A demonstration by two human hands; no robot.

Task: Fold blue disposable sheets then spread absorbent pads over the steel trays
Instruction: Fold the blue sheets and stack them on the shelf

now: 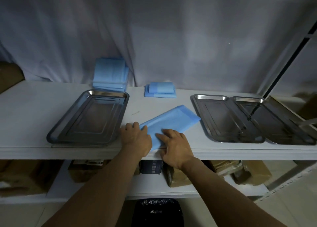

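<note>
Both hands on folded blue sheet [169,122], creased flat

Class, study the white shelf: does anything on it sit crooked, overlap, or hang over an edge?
Yes. The blue sheet under both hands lies diagonally, its near corner at the shelf's front edge. The two right trays crowd together with rims overlapping, while the left tray sits angled.

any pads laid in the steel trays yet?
No, all three steel trays show bare metal.
</note>
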